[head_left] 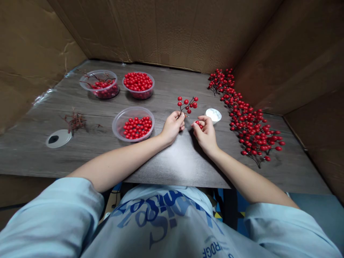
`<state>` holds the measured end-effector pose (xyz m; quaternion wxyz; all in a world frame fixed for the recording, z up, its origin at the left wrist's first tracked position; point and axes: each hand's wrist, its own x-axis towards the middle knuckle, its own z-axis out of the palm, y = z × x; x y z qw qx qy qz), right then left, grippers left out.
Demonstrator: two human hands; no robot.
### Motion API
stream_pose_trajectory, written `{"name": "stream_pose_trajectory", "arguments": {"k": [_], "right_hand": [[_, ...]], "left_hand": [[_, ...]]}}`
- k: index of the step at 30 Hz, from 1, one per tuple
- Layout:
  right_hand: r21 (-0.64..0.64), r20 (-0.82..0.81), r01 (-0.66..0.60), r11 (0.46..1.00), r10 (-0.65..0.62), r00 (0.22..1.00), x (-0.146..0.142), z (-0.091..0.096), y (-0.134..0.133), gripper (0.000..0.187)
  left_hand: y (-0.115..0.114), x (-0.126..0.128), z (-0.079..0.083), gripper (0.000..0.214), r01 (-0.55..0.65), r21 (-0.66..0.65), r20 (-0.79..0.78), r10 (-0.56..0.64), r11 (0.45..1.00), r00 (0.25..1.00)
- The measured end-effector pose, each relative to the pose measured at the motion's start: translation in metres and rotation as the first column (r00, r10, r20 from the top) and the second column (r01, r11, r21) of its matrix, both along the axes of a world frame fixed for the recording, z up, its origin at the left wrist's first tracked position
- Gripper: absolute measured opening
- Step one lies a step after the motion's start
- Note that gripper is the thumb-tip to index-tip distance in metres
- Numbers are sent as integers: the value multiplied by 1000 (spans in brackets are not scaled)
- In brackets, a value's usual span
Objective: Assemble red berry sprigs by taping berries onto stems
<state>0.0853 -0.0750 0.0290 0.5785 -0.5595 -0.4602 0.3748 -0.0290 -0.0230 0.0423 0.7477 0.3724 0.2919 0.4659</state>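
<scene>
My left hand (173,127) is closed around the lower stem of an artificial berry branch (186,104), whose red berries stick up above the fingers. My right hand (206,134), fingers curled, has loose red berries (199,124) between thumb and fingertips; how many is partly hidden. A gap separates the two hands. Just beyond my right hand stands a small white cup (214,115) with white stuff inside. To the left of my left hand sits a clear plastic bowl (116,125) with a layer of red berries (137,127).
Farther back are a bowl heaped with berries (138,81) and a bowl of berries and bare stems (103,84). Stems (76,122) lie near a white disc (59,138) with a black spot. Finished-looking berry branches (247,122) line the right side. Cardboard walls (172,32) enclose the table.
</scene>
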Motion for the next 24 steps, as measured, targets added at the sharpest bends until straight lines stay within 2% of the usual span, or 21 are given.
{"name": "stream_pose_trajectory", "arguments": {"k": [7, 15, 20, 24], "right_hand": [[-5, -47, -1, 1000, 1, 999, -2, 8, -2, 28], [-3, -158, -31, 1000, 30, 987, -5, 15, -6, 31], [-3, -206, -43, 999, 41, 978, -5, 15, -5, 33], [15, -180, -19, 1000, 22, 983, -3, 13, -4, 32]], "left_hand": [[1, -1, -2, 14, -7, 15, -8, 7, 1000, 1000], [3, 0, -11, 13, 11, 221, -44, -1, 975, 999], [3, 0, -14, 16, 46, 276, -97, -20, 960, 995], [2, -2, -13, 21, 87, 325, -162, -35, 942, 986]]}}
